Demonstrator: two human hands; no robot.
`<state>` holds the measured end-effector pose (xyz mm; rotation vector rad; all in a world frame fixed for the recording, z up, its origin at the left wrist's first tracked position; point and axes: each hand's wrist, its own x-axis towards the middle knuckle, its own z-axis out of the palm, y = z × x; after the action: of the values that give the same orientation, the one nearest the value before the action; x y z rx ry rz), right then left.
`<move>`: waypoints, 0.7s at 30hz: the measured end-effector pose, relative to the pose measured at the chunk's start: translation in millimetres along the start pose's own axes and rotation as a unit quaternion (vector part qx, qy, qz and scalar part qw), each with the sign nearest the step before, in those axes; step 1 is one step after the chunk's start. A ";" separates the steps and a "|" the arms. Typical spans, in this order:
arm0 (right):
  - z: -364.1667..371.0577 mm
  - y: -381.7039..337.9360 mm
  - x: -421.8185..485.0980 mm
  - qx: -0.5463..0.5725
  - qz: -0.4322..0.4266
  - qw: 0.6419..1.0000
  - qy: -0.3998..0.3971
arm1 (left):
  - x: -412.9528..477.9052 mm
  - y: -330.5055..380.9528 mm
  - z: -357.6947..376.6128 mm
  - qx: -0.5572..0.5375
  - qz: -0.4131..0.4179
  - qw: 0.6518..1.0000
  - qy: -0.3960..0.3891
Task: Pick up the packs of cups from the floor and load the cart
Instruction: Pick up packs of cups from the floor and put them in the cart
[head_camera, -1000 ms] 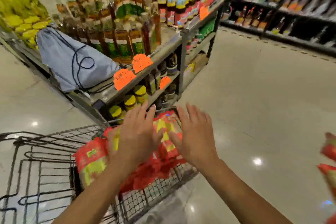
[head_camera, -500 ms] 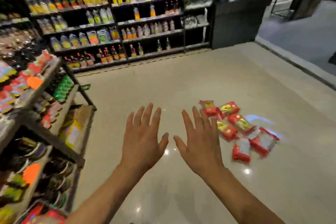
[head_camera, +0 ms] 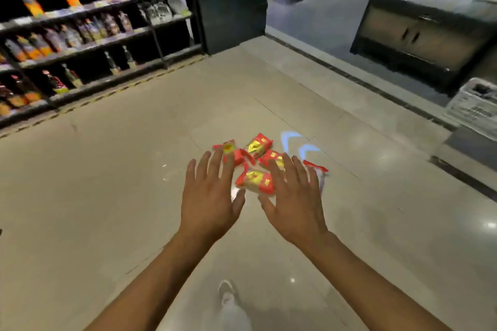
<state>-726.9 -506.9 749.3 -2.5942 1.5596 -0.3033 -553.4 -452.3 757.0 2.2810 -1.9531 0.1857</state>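
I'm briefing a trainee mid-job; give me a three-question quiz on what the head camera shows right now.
1. True or false: the left hand holds a pack.
2. Where do the red packs lie? A) on the floor B) on a shelf C) in a cart
3. Fill in: both hands are spread ____, fingers apart.

Key: 1 false, both it and the right hand are empty; 2 A, on the tiled floor; 3 open.

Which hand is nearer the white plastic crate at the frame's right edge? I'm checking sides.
Right. The right hand is on the white plastic crate's side; the left hand is farther across.
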 end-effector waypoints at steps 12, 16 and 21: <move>80.3 92.8 190.6 -0.019 0.153 0.987 -0.046 | 244.6 -26.5 124.4 -0.030 0.131 0.986 -0.094; 142.9 154.2 253.8 0.009 0.188 0.979 -0.078 | 327.7 -18.7 207.2 0.009 0.174 0.972 -0.157; 266.0 238.7 338.4 0.048 0.242 0.958 -0.143 | 431.4 -2.8 343.1 0.047 0.216 0.954 -0.202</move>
<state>-719.8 -922.4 485.5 -1.9830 1.9285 0.0393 -482.0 -933.0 496.7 2.0293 -2.6909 -0.1675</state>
